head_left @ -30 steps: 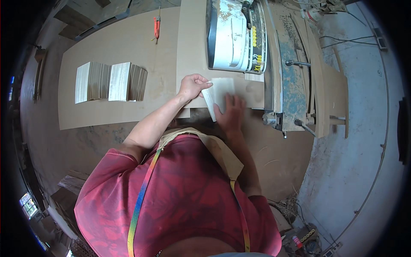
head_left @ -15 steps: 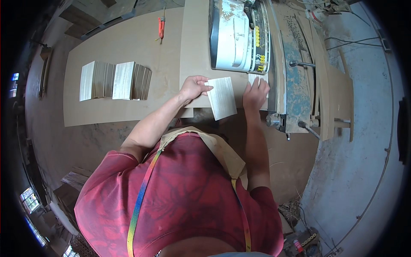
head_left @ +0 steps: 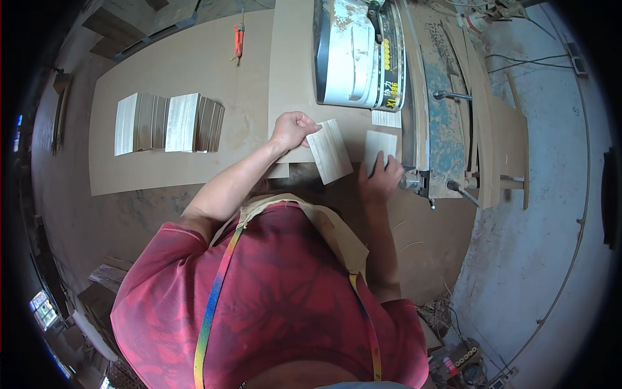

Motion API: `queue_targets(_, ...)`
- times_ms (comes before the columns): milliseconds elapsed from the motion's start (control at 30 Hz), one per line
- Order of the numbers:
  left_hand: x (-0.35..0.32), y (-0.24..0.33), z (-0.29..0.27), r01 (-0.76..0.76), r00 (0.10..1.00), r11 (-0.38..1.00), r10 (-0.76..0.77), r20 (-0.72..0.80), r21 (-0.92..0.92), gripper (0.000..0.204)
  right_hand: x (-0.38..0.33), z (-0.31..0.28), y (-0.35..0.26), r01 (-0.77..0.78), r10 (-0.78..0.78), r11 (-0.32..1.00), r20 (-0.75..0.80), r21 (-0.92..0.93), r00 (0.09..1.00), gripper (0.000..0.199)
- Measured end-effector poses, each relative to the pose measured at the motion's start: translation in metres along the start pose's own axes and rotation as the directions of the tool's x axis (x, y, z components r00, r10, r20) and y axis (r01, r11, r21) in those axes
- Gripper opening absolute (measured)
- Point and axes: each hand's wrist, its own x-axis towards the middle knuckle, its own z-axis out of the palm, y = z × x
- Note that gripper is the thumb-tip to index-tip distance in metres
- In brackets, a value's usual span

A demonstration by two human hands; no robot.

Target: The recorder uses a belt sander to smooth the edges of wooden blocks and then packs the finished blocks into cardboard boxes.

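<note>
Head view, looking down: right hand (head_left: pixel 381 176) presses flat, fingers spread, on a small pale wood panel (head_left: pixel 379 144) at the near edge of the tabletop (head_left: pixel 194 71), just beside the blue metal rail (head_left: pixel 447 123). Left hand (head_left: pixel 293 128) pinches the top corner of a second pale rectangular panel (head_left: pixel 330 151), tilted, overhanging the near edge. Further left, two fanned stacks of thin wood pieces (head_left: pixel 167 122) lie on smooth tan board. Beyond, a white dusty machine housing (head_left: pixel 355 52) carries a yellow strip label on its right side. Orange-handled tool (head_left: pixel 239 37) at the far edge.
</note>
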Motion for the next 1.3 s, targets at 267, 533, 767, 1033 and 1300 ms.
queue_targets(267,-0.002,-0.006,-0.014,0.044,0.999,0.995,-0.041,0.033,-0.084,0.01,0.055,0.045,0.015,-0.003,0.003,1.0,-0.02,-0.021,1.0,0.048)
queue_targets(533,0.004,-0.002,-0.01,0.044,0.997,0.973,-0.028,0.074,-0.225,0.011,0.047,0.025,-0.024,0.03,-0.003,0.966,-0.105,0.257,0.995,0.053)
queue_targets(767,0.006,-0.002,0.027,0.118,0.967,0.96,-0.052,0.251,-0.254,0.014,-0.004,-0.023,-0.07,-0.067,0.039,0.941,0.091,0.331,0.995,0.066)
queue_targets(1033,0.0,0.007,0.047,0.183,0.895,0.971,-0.101,0.436,-0.151,0.029,-0.019,-0.029,-0.029,-0.201,0.195,0.972,0.062,0.12,0.979,0.065)
queue_targets(1300,0.007,0.002,0.056,0.113,0.864,0.95,0.051,0.5,-0.293,0.058,-0.03,-0.043,-0.027,-0.074,0.077,0.988,-0.015,0.132,0.997,0.062)
